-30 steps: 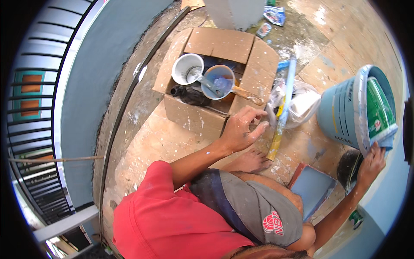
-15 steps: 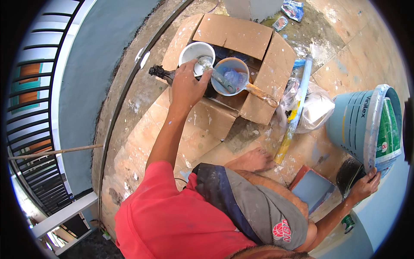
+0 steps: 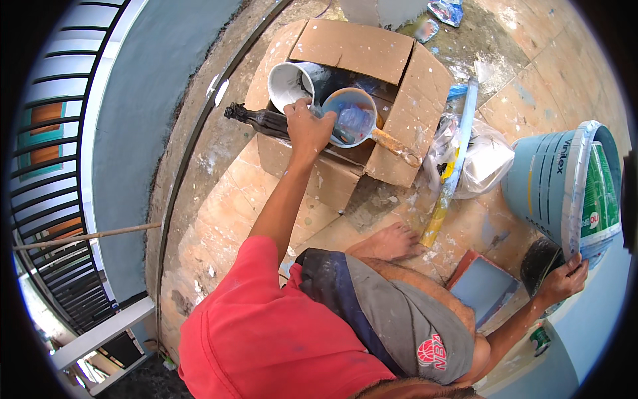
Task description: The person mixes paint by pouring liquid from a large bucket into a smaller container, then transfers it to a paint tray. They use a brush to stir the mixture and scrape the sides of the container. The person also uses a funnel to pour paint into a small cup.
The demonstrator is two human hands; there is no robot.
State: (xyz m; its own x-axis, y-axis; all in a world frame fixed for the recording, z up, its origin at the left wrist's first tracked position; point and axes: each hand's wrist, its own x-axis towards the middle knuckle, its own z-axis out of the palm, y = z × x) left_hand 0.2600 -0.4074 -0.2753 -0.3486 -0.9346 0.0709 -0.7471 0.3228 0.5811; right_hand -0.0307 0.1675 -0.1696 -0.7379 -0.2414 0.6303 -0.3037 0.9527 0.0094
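On the paint-spattered tiled floor, an opened cardboard box is set with its flaps spread, beside a curved blue-grey wall. To the right of the box, a large blue pail is tilted onto its side, its rim turned toward the right edge of the view. The right hand is laid against the lower part of that rim, the fingers spread and curled loosely over it; nothing else is held in it. A blue tray is seen on the floor just beside the knee, between the leg and the pail. A white plastic bag is bunched between box and pail, with a long yellow-and-blue stick lying across it.

Inside the box, a white cup and a blue scoop with a wooden handle are kept side by side. The left hand is stretched into the box and closed at the near edge of the scoop, just under the cup; whether the scoop is gripped or only touched cannot be told. A dark bottle is lying over the box's left edge, touching the hand.
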